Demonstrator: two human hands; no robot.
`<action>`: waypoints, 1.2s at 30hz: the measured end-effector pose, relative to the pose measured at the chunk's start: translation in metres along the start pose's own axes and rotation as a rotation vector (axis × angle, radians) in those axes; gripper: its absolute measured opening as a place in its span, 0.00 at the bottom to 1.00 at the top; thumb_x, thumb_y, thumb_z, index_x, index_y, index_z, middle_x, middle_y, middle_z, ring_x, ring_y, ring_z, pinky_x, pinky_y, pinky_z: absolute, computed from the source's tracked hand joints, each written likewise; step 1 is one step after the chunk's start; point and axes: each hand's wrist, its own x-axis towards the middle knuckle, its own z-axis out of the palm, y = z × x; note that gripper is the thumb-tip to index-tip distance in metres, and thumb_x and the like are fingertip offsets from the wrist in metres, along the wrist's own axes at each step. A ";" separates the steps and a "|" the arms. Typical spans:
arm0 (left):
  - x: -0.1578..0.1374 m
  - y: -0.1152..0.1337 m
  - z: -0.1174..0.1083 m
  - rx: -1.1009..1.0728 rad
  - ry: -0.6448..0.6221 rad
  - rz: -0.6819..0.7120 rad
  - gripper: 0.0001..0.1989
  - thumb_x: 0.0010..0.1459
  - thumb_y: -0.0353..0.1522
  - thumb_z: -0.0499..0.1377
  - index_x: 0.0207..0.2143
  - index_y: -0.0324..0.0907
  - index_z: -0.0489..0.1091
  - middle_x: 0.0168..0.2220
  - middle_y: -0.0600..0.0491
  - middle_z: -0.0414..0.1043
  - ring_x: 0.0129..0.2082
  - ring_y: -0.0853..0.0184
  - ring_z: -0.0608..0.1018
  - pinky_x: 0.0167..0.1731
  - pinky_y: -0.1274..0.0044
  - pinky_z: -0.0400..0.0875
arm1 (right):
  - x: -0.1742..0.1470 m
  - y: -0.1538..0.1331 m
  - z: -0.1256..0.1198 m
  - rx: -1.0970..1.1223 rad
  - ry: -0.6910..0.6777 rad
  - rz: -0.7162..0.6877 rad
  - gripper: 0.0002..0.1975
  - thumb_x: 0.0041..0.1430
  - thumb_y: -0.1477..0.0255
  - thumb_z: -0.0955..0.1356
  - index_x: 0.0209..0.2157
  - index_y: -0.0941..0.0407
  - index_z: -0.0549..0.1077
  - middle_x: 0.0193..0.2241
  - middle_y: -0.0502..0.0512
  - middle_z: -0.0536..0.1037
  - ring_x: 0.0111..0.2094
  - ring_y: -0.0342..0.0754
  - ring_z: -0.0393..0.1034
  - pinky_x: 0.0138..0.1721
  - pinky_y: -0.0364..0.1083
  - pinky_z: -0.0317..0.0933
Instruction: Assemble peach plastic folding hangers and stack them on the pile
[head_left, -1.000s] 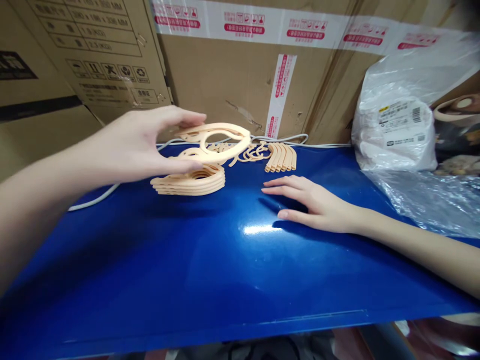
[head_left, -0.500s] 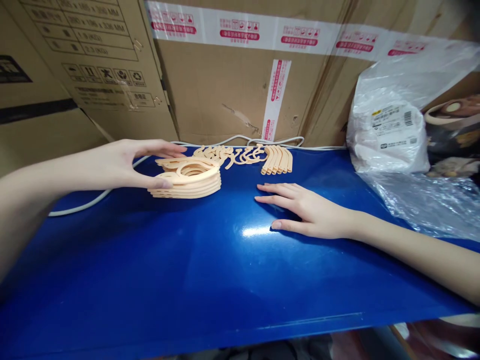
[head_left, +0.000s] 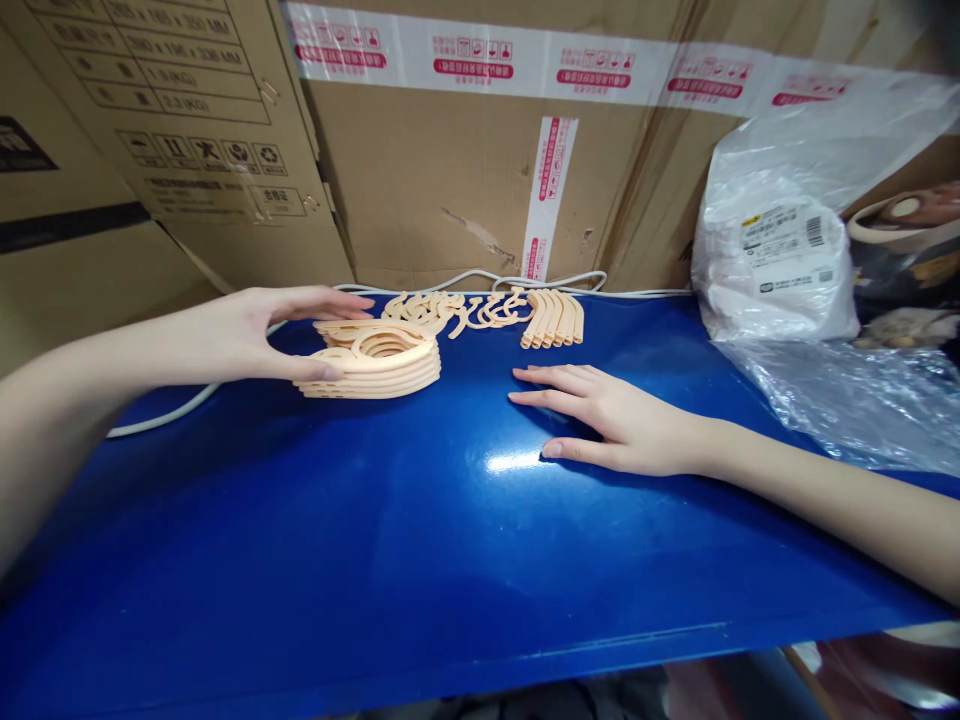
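My left hand (head_left: 225,335) reaches around a neat stack of beige plastic hanger pieces (head_left: 375,372) on the blue table (head_left: 420,560). Its thumb lies against the near side of the stack, and the fingers stretch along the far side, partly hidden. To the right, my right hand (head_left: 604,420) lies palm down with its fingers spread and nothing in it. Behind the stack lies a loose pile of beige curved pieces (head_left: 424,308). Small beige hooks (head_left: 495,312) are beside that pile, then a row of curved beige arms (head_left: 553,320).
Cardboard boxes (head_left: 450,180) stand as a wall along the back. A white cable (head_left: 169,422) runs behind the beige parts and down the left. At the back right are a labelled plastic bag (head_left: 780,270) and crumpled clear wrap (head_left: 847,400). The table's front edge is near the bottom.
Almost nothing differs. My left hand stays at the stack, with its thumb shifted very slightly. My right hand rests in the same spot, and the view has tilted a little.
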 end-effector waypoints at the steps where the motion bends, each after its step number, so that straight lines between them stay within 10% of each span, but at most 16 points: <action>1: 0.001 -0.001 0.001 -0.013 0.000 -0.002 0.34 0.54 0.56 0.59 0.58 0.48 0.65 0.59 0.54 0.69 0.54 0.56 0.71 0.57 0.52 0.61 | 0.000 0.000 0.000 -0.002 -0.001 0.001 0.28 0.66 0.56 0.63 0.63 0.55 0.63 0.66 0.63 0.58 0.64 0.56 0.55 0.62 0.59 0.52; 36: 0.002 -0.006 -0.001 -0.054 -0.057 -0.035 0.41 0.49 0.55 0.62 0.62 0.49 0.61 0.64 0.51 0.62 0.60 0.55 0.68 0.59 0.55 0.58 | -0.001 0.001 0.001 -0.020 0.001 -0.004 0.29 0.66 0.55 0.62 0.63 0.55 0.63 0.66 0.63 0.58 0.65 0.56 0.55 0.63 0.58 0.52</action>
